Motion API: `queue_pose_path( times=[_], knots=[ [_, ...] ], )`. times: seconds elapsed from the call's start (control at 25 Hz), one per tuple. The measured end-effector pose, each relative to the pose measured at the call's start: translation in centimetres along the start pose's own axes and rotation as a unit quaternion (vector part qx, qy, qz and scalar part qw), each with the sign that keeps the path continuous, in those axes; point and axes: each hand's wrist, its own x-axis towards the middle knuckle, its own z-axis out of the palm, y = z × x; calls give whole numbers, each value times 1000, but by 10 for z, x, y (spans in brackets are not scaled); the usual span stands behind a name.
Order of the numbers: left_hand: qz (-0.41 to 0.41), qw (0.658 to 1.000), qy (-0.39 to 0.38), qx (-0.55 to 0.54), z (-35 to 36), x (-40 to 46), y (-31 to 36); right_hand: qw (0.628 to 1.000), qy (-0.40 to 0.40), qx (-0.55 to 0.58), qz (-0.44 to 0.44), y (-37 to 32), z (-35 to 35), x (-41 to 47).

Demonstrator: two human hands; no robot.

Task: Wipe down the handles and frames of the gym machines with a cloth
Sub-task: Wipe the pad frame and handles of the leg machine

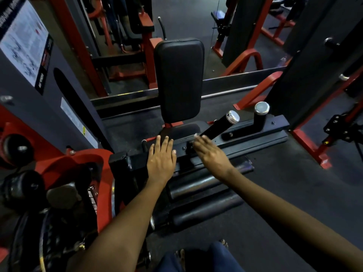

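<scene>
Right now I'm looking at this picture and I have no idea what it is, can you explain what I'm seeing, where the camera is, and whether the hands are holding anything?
This is one picture from a wide-angle camera worn on a person's head, looking forward and down, so the two bare arms coming up from the bottom are the wearer's own. The place is a gym with red and black machines. Straight ahead is a seated machine: an upright black back pad, a seat below it, and two black handles with silver caps to the right. The left hand is stretched out flat, fingers straight, over the machine's black frame. The right hand is also open, reaching toward the nearer handle; it looks a little blurred. Neither hand holds anything, and no cloth shows in the picture. Black roller pads lie lower down, above the person's blue trousers and bare toes.
</scene>
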Motion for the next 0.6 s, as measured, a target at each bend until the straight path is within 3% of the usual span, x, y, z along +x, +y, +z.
queue_pose_path(
  times=[0.12, 0.28, 0.48, 0.56, 0.6],
  knots=[
    [2, 1000, 2, 3, 0, -1, -2, 997, 36, 48, -51, 2, 1, 6],
    [-2, 1000, 1, 4, 0, 0, 0, 983, 152, 11, 105, 34, -27, -3],
    [3, 1000, -6, 10, -2, -1, -1, 993, 83, 78, -13, -2, 6, 0],
    [2, 1000, -5, 4, -2, -1, 0, 972, 89, 196, 91, -13, 1, -16],
    [2, 1000, -6, 3, -3, 0, 0, 920, 135, 294, 221, -17, -5, -25]
  ],
)
